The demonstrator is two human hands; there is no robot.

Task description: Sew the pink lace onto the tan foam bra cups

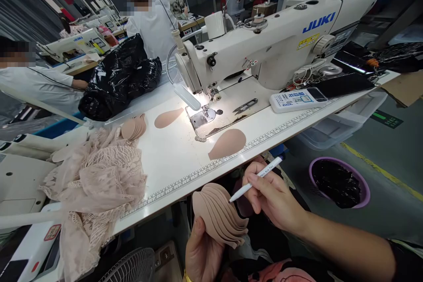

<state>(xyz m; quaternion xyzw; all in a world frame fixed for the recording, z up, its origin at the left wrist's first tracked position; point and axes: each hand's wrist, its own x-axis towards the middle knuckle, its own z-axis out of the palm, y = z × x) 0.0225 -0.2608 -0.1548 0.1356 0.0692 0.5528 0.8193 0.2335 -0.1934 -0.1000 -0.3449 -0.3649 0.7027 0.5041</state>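
Head camera view: a person held a fanned stack of beige pads [220, 218] below the desk's near edge, the left hand [202, 255] closed around the stack from underneath, thumb side up. The right hand [272, 196], just to the right of the stack, gripped a white pen [256, 179] between thumb and fingers, its tip touching the top pad of the fan.

Just beyond the hands, on the white desk [175, 158], lay a single beige pad [228, 143] near the printed ruler strip along the desk's edge. Farther out from the hands, a second single pad [168, 117] lay beside the needle plate of a white JUKI sewing machine [274, 39], whose lamp lit the surface. A pair of thread snips [245, 105] lay on the machine bed, and a white remote-like controller [294, 99] rested farther to the right.

To the left of the hands, a heap of pink lace fabric [95, 180] spilled over the desk, with another small stack of pads [134, 128] at its far edge and a black plastic bag [119, 77] behind that. A purple-rimmed bin [340, 183] stood on the floor to the right of the right hand. Two other people in white shirts sat at machines well beyond the desk; their hands could not be made out.
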